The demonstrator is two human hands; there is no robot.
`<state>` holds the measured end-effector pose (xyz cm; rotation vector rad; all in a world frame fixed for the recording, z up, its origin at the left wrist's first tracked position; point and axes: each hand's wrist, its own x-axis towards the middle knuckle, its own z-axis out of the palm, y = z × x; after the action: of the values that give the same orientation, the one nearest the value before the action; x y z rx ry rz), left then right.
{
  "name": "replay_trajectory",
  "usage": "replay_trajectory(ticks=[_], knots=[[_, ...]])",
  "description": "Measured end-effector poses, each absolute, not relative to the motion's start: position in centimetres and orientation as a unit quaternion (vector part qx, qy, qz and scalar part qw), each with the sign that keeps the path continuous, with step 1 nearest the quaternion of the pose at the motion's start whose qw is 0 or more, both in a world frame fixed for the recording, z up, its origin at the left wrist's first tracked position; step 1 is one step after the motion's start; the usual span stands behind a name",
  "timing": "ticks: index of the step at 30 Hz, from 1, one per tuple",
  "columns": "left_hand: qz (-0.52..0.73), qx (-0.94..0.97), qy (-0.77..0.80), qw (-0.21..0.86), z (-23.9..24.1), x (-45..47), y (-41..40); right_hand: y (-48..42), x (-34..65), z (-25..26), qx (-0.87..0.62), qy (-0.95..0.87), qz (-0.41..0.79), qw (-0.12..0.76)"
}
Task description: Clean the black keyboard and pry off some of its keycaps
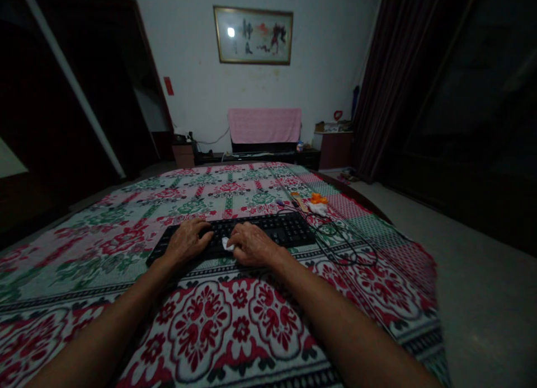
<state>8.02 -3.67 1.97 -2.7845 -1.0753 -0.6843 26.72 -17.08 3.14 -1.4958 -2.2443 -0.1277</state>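
Note:
A black computer keyboard [289,231] lies on the patterned cloth [235,321] in front of me. My left hand [188,239] rests on the keyboard's left part, its fingers stretched over the keys and thumb apart. Near the middle of the keys, my right hand [251,243] is closed on a small white wipe [227,243], which sticks out at its fingertips. Whether it is tissue or cloth I cannot tell. The keys under both hands are hidden.
Right of the keyboard lies a loose black cable [348,259]. Beyond it are an orange object [319,198], a crumpled white piece [318,209] and a small brush-like item [300,201]. A pink towel [264,125] hangs over a screen by the far wall.

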Motion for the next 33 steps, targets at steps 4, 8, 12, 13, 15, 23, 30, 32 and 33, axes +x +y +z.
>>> replay_trajectory(ticks=[4, 8, 12, 13, 15, 23, 30, 32, 33], knots=[[-0.244, -0.906, -0.338, 0.073, 0.9, 7.9, -3.5, -17.0, 26.6, 3.2, -0.549, -0.807, -0.043, 0.213], [-0.246, -0.905, -0.341, 0.07, 0.5, 7.7, -3.4, -16.9, 27.2, 3.7, -0.568, -0.798, -0.024, 0.199], [-0.251, -0.904, -0.341, 0.06, 0.7, 7.8, -3.5, -17.3, 29.3, 4.4, -0.604, -0.776, -0.002, 0.182], [-0.251, -0.904, -0.342, 0.059, 0.8, 7.8, -3.5, -17.4, 29.9, 4.5, -0.615, -0.768, 0.009, 0.176], [-0.248, -0.904, -0.344, 0.057, 0.9, 7.8, -3.6, -17.4, 30.9, 4.7, -0.629, -0.76, 0.035, 0.16], [-0.236, -0.903, -0.353, 0.061, 1.2, 8.0, -4.0, -15.8, 29.0, 3.9, -0.545, -0.801, -0.043, 0.245], [-0.237, -0.905, -0.346, 0.069, 1.2, 7.9, -4.2, -15.5, 28.9, 3.1, -0.58, -0.787, -0.04, 0.204], [-0.236, -0.906, -0.345, 0.067, 1.3, 7.9, -4.3, -15.8, 29.9, 3.3, -0.604, -0.77, -0.035, 0.205], [-0.237, -0.906, -0.344, 0.066, 1.3, 7.9, -4.3, -16.0, 30.4, 3.3, -0.616, -0.76, -0.034, 0.204]])
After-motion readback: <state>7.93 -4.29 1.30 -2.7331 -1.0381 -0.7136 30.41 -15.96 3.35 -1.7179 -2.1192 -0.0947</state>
